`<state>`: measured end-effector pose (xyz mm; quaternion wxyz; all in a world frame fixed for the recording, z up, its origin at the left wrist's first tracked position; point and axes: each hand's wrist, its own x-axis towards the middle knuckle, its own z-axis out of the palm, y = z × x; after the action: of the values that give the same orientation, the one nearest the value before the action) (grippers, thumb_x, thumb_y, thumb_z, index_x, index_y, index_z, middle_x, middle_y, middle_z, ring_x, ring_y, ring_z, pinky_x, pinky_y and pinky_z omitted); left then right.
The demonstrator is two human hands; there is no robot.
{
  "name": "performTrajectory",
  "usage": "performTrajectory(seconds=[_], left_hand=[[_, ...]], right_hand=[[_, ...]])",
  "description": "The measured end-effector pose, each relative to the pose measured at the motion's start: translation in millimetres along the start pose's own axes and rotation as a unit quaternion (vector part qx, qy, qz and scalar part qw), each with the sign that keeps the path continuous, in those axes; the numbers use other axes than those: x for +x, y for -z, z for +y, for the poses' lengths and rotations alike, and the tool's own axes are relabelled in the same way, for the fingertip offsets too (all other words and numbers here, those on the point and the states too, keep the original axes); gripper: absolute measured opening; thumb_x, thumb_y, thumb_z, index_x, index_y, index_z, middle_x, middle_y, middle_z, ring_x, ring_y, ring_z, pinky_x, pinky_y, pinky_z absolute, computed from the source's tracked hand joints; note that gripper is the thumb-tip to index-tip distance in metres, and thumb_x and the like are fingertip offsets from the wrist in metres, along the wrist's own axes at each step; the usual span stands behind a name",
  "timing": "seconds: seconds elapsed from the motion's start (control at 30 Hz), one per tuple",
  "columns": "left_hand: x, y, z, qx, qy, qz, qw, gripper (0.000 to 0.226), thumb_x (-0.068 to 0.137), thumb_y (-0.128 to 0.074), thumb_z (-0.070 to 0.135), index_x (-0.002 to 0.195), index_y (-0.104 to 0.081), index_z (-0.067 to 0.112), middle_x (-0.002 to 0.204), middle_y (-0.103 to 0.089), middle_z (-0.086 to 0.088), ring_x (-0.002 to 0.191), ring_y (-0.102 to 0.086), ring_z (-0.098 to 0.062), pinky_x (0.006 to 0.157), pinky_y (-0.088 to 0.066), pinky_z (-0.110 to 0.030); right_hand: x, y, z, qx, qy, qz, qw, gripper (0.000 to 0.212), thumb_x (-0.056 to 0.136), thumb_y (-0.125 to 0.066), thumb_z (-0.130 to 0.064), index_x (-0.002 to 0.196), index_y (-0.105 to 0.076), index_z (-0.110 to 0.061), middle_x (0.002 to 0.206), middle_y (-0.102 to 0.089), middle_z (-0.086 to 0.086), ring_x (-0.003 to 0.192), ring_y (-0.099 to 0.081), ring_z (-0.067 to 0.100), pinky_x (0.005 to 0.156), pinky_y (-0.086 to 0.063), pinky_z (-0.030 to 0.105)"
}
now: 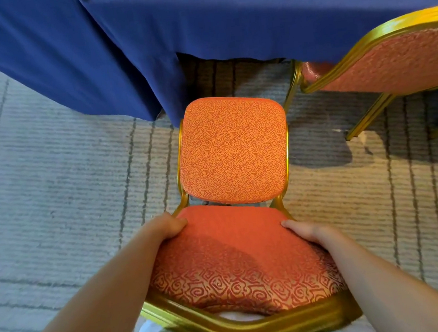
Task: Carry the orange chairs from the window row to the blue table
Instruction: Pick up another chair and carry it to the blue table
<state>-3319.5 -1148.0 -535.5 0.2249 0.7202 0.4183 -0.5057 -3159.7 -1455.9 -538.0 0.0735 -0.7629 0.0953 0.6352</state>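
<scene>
An orange patterned chair [234, 151] with a gold metal frame is right below me, its seat pointing toward the blue table [225, 14]. My left hand [166, 226] grips the left edge of the padded backrest. My right hand [310, 233] grips the right edge, with its fingers curled round the side. The front of the seat sits just short of the hanging blue tablecloth. Whether the chair's legs touch the carpet cannot be told, since they are hidden under the seat.
A second orange chair [394, 63] with a gold frame stands at the upper right, tucked partly under the tablecloth, close to the held chair. Grey striped carpet [56, 193] covers the floor on both sides. The tablecloth hangs in folds to the floor at the left.
</scene>
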Motion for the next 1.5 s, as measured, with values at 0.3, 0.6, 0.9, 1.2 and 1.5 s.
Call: performTrajectory(seconds=[0.3, 0.6, 0.9, 1.2, 1.5], left_hand=[[-10, 28, 5, 0.069, 0.006, -0.087, 0.994, 0.079, 0.093, -0.026, 0.066, 0.149, -0.032, 0.01, 0.155, -0.027, -0.015, 0.142, -0.027, -0.033, 0.115, -0.023, -0.046], [-23, 48, 3, 0.068, 0.002, -0.125, 0.99, 0.078, 0.096, -0.023, 0.062, 0.148, -0.03, 0.004, 0.151, -0.033, -0.016, 0.136, -0.038, -0.031, 0.111, -0.029, -0.041], [-27, 96, 8, 0.054, -0.02, -0.122, 0.991, 0.077, 0.095, -0.026, 0.062, 0.146, -0.035, 0.005, 0.142, -0.047, -0.016, 0.125, -0.051, -0.03, 0.109, -0.036, -0.042], [-11, 167, 48, 0.087, -0.041, -0.086, 0.992, 0.07, 0.099, -0.024, 0.056, 0.145, -0.036, 0.004, 0.147, -0.041, -0.015, 0.131, -0.045, -0.028, 0.109, -0.034, -0.037], [47, 262, 115, 0.112, -0.069, -0.018, 0.991, 0.079, 0.093, -0.026, 0.066, 0.151, -0.029, 0.013, 0.157, -0.026, -0.012, 0.141, -0.031, -0.03, 0.115, -0.024, -0.043]], right_hand=[[-16, 8, -10, -0.048, 0.013, 0.009, 0.999, 0.061, 0.102, -0.035, -0.053, 0.148, -0.044, -0.014, 0.156, -0.038, 0.01, 0.141, -0.039, 0.028, 0.113, -0.027, 0.033], [-33, 10, -21, -0.067, 0.0, -0.012, 0.998, 0.061, 0.104, -0.025, -0.054, 0.148, -0.043, -0.015, 0.151, -0.045, 0.01, 0.136, -0.046, 0.027, 0.107, -0.032, 0.03], [-65, 36, -46, -0.053, -0.019, -0.005, 0.998, 0.068, 0.101, -0.029, -0.061, 0.149, -0.04, -0.015, 0.148, -0.047, 0.011, 0.131, -0.05, 0.028, 0.1, -0.035, 0.03], [-61, 83, -85, -0.037, -0.019, 0.007, 0.999, 0.067, 0.099, -0.03, -0.065, 0.145, -0.047, -0.02, 0.14, -0.055, 0.009, 0.121, -0.057, 0.025, 0.1, -0.038, 0.031], [-17, 189, -164, -0.026, -0.016, 0.008, 0.999, 0.072, 0.096, -0.029, -0.069, 0.148, -0.043, -0.021, 0.139, -0.053, 0.009, 0.114, -0.056, 0.026, 0.095, -0.037, 0.035]])
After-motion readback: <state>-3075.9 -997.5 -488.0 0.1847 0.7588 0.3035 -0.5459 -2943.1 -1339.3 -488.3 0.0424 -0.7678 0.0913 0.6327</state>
